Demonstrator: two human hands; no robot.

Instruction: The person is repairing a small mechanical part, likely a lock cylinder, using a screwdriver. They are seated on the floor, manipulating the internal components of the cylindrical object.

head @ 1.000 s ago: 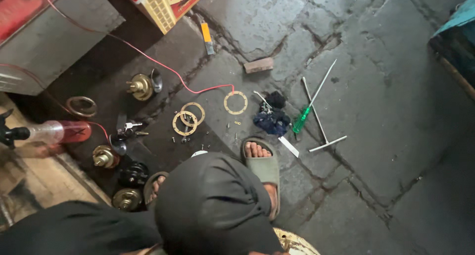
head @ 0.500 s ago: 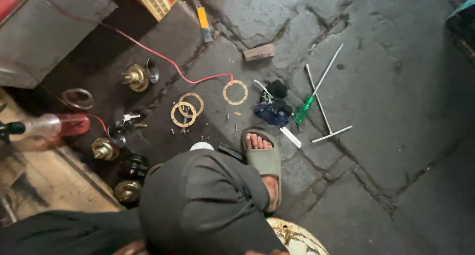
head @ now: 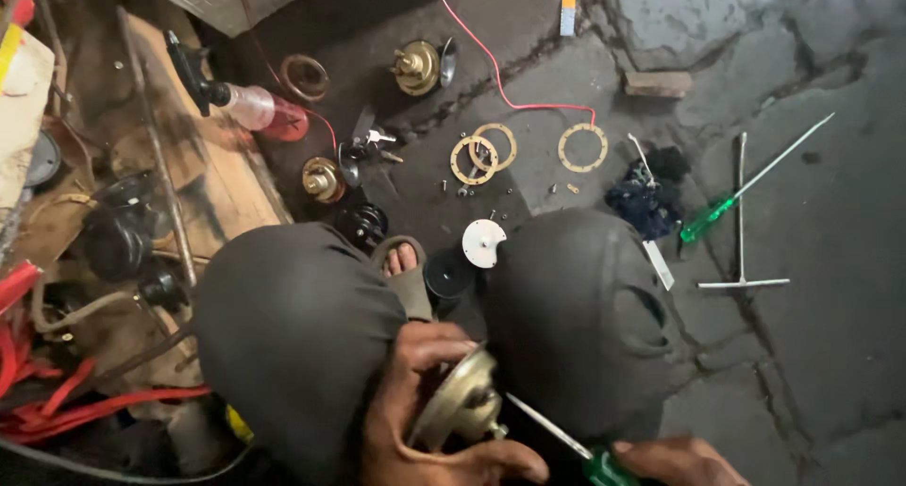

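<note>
stone floor [head: 849, 288] with ring gaskets [head: 581, 147]

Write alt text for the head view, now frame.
Seen from above, a crouching person's left hand holds a round brass-coloured part while the right hand puts a green-handled screwdriver to it. Ring gaskets, similar brass parts and a second green screwdriver lie on the cracked stone floor.

I see three tan ring gaskets [head: 531, 148] on the stone floor, a red wire [head: 491, 66] above them, and a green-handled screwdriver [head: 746, 186] crossing a T-handle wrench [head: 742, 231].
</note>
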